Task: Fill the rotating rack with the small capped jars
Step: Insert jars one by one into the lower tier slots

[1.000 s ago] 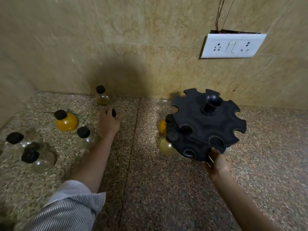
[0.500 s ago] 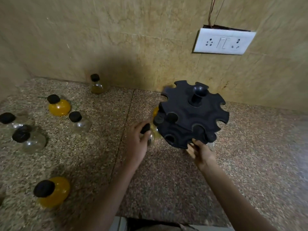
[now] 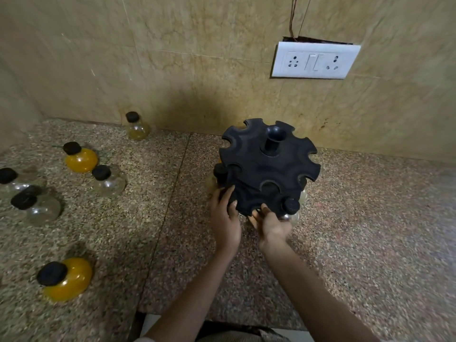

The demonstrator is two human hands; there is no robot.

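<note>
The black rotating rack (image 3: 269, 169) stands on the stone counter near the wall, with notched slots round its rim. A capped jar (image 3: 220, 171) hangs in a left slot and another capped jar (image 3: 291, 207) in a front slot. My left hand (image 3: 224, 218) is curled at the rack's front-left edge around a small jar that is mostly hidden by the fingers. My right hand (image 3: 270, 224) grips the rack's front rim from below. Loose jars stand to the left: an orange jar (image 3: 81, 159), a clear jar (image 3: 108, 181), a pale jar (image 3: 137, 128) and a near orange jar (image 3: 66, 280).
Two more clear jars (image 3: 39, 206) stand at the far left edge. A white socket plate (image 3: 313, 61) is on the tiled wall above the rack. The counter's front edge (image 3: 172, 314) runs just before my body. Bare granite (image 3: 370, 230) lies right of the rack.
My left hand carried a jar from the left of the counter to the rack's front-left edge. My right hand shifted left along the rack's rim, and a jar now shows in the front slot.
</note>
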